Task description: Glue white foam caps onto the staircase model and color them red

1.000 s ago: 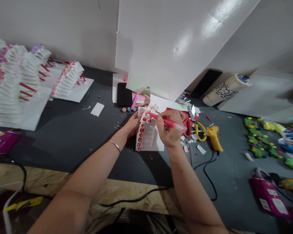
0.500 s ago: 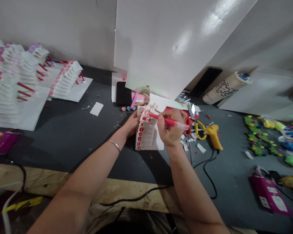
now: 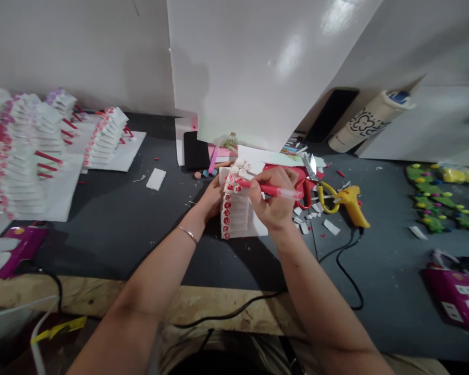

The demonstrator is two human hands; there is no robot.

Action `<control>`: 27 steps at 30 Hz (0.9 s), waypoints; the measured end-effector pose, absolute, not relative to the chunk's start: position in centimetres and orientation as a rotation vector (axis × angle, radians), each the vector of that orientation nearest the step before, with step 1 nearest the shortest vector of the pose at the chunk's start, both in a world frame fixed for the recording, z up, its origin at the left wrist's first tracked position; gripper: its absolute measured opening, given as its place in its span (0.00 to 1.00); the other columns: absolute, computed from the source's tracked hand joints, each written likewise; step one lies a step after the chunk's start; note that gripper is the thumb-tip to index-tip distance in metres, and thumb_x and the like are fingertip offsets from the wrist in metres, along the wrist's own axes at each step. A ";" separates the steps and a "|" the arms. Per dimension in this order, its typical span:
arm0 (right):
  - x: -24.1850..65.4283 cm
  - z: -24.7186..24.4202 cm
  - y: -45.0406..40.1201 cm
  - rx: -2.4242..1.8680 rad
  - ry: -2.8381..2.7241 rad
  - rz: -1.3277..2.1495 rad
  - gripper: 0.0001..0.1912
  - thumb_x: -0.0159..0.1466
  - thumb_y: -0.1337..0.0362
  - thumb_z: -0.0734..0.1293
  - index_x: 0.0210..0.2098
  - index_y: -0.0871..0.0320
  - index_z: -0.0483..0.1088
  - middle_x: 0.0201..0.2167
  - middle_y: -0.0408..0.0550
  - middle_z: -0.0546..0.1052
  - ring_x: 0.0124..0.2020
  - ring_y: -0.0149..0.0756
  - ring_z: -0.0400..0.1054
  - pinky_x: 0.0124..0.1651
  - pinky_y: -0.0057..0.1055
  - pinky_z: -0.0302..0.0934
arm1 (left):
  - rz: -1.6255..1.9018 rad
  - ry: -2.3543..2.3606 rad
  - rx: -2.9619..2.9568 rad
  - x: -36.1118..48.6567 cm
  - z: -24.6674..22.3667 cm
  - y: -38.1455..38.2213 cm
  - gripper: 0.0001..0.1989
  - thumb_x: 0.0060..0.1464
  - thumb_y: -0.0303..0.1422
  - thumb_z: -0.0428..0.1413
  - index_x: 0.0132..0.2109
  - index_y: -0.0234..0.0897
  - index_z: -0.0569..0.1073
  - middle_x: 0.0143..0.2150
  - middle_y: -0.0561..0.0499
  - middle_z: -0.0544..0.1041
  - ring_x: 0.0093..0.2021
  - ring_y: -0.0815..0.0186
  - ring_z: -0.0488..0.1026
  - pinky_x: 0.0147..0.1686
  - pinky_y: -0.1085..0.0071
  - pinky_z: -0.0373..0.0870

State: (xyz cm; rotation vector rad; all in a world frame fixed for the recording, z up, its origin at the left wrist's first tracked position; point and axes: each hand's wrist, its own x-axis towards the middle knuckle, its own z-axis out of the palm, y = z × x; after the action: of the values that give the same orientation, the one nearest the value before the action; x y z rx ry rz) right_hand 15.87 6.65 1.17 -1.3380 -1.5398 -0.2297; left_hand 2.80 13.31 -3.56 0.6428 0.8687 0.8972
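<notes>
A small stepped model point(image 3: 239, 217) of white strips, with red-coloured round ends down its left side, stands on a white board point(image 3: 257, 225) in front of me. Wrapped around its upper left side is my left hand point(image 3: 212, 199), its fingertips partly hidden behind the model. My right hand point(image 3: 275, 200) grips a red marker pen point(image 3: 275, 190) with a translucent pink rear end. The pen's tip touches or nearly touches the round ends at the model's top. White rolled pieces point(image 3: 241, 165) lie just behind it.
Scissors with yellow handles point(image 3: 328, 198), a yellow glue gun point(image 3: 352, 205) with its black cable and white scraps point(image 3: 331, 227) lie right of my right hand. Similar finished-looking models point(image 3: 105, 136) stand at the left. A bottle point(image 3: 369, 125) leans at the back right; purple boxes point(image 3: 13, 252) flank the table.
My view has shifted slightly, so the surroundings sit differently in frame. Both hands keep their hold, and the pen tip stays at the model's top.
</notes>
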 end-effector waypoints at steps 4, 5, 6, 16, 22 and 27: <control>15.8 1.0 6.7 -1.313 -1.531 -0.240 0.08 0.67 0.61 0.63 0.30 0.52 0.67 0.26 0.40 0.75 0.30 0.37 0.68 0.48 0.42 0.53 | 0.886 0.865 0.644 2.9 -3.1 13.3 0.24 0.33 0.29 0.73 0.42 0.38 0.80 0.35 0.50 0.83 0.34 0.62 0.79 0.37 0.68 0.76; 15.8 1.0 6.7 -1.319 -1.537 -0.238 0.08 0.67 0.61 0.63 0.31 0.52 0.67 0.26 0.40 0.75 0.31 0.37 0.68 0.49 0.42 0.53 | 0.887 0.857 0.644 2.9 -3.0 13.2 0.24 0.33 0.29 0.74 0.42 0.37 0.80 0.35 0.50 0.83 0.33 0.63 0.78 0.36 0.69 0.75; 15.8 0.9 6.8 -1.324 -1.543 -0.236 0.09 0.68 0.61 0.63 0.31 0.52 0.67 0.26 0.39 0.74 0.30 0.37 0.67 0.49 0.42 0.53 | 0.890 0.849 0.645 2.9 -2.9 13.2 0.24 0.33 0.29 0.74 0.41 0.37 0.79 0.35 0.50 0.83 0.32 0.63 0.78 0.35 0.69 0.75; 15.6 1.2 6.8 -1.254 -1.528 -0.252 0.09 0.67 0.62 0.63 0.30 0.52 0.65 0.25 0.38 0.74 0.28 0.35 0.67 0.47 0.42 0.53 | 0.902 0.854 0.626 2.9 -2.9 13.2 0.25 0.33 0.29 0.74 0.43 0.37 0.79 0.34 0.52 0.83 0.30 0.65 0.78 0.31 0.72 0.73; 15.6 1.1 6.8 -1.276 -1.526 -0.229 0.07 0.67 0.63 0.63 0.31 0.52 0.67 0.27 0.39 0.76 0.30 0.36 0.69 0.48 0.41 0.54 | 0.892 0.838 0.618 2.9 -3.0 13.2 0.24 0.35 0.29 0.73 0.44 0.36 0.79 0.35 0.51 0.84 0.29 0.66 0.77 0.31 0.72 0.73; 15.7 1.1 6.8 -1.297 -1.519 -0.236 0.08 0.67 0.62 0.63 0.30 0.52 0.66 0.26 0.40 0.75 0.30 0.37 0.67 0.48 0.42 0.53 | 0.900 0.842 0.635 2.8 -3.2 13.3 0.25 0.32 0.28 0.74 0.42 0.37 0.79 0.35 0.50 0.84 0.29 0.66 0.77 0.31 0.72 0.73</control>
State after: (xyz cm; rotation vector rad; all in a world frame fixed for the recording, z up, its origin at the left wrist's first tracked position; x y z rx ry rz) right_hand 15.68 6.79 1.11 -1.2966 -1.5186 -0.2355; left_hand 2.83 13.25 -3.19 0.6353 0.8416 0.9004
